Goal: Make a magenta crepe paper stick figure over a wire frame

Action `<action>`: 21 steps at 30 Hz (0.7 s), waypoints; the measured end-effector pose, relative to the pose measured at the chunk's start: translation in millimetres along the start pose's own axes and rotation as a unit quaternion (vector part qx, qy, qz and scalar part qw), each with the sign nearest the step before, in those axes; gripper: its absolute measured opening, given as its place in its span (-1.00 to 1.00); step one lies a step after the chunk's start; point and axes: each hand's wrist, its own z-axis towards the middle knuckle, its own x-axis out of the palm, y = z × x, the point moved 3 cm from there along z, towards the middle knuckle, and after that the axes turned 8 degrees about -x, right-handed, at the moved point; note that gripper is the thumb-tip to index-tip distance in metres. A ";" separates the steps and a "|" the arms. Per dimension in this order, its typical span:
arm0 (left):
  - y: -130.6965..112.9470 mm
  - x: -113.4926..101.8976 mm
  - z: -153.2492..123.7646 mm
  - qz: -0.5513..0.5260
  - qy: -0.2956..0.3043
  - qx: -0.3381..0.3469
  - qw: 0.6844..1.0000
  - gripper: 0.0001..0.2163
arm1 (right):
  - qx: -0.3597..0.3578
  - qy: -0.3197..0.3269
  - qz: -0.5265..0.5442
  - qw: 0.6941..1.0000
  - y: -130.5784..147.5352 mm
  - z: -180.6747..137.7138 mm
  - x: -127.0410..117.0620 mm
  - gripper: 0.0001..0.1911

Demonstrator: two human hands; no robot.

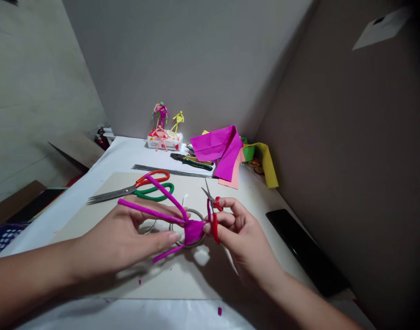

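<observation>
A magenta paper-wrapped figure (193, 232) with thin limbs is held up over the board, its two long limbs pointing up and left. My left hand (127, 233) grips it from the left, thumb in front and fingers behind. In my right hand (242, 231) are small red-handled scissors (215, 224), my fingers in the loops and the blades pointing up, slightly apart. The right thumb and fingertips also touch the figure's right edge, where a short magenta limb rises beside the blades. Behind the figure lies a ring-shaped coil (196, 213), partly hidden.
Large scissors (130, 190) with red and green handles lie behind my left hand. Pliers (192, 161), thin wires (175, 171) and magenta paper strips (218, 146) are farther back. Small figures (178, 123) stand on a box (165, 141). A black phone-like slab (306, 252) lies right; magenta scraps (220, 311) lie in front.
</observation>
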 end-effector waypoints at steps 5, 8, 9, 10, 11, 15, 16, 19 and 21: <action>6.1 -17.9 7.8 -0.146 0.105 -0.089 0.980 -0.70 | -0.021 0.060 -0.067 0.996 23.2 13.4 -18.7 -0.59; 9.8 -18.6 14.0 -0.213 0.142 -0.124 0.959 -0.72 | -0.006 0.120 -0.116 0.986 28.7 15.7 -22.3 -0.61; 10.9 -14.9 15.0 -0.213 0.173 -0.136 0.952 -0.74 | -0.007 0.133 -0.132 0.982 29.0 15.1 -21.6 -0.61; 12.2 -9.4 14.6 -0.205 0.219 -0.157 0.941 -0.73 | -0.013 0.141 -0.149 0.979 28.8 14.2 -20.1 -0.61; 13.3 -3.3 13.1 -0.198 0.266 -0.178 0.926 -0.71 | -0.019 0.145 -0.169 0.975 28.2 13.0 -18.2 -0.61; 14.9 14.5 1.6 -0.116 0.374 -0.200 0.898 -0.67 | -0.043 0.148 -0.231 0.961 23.1 7.3 -8.9 -0.63; 15.1 16.6 -1.1 -0.090 0.379 -0.201 0.899 -0.68 | -0.050 0.148 -0.240 0.958 22.0 6.1 -7.3 -0.63; 15.0 20.0 -7.1 -0.073 0.393 -0.213 0.892 -0.67 | -0.084 0.139 -0.256 0.953 20.2 3.4 -4.6 -0.66; 13.4 20.4 -8.3 -0.096 0.401 -0.218 0.885 -0.66 | -0.108 0.126 -0.260 0.951 19.7 2.3 -4.0 -0.68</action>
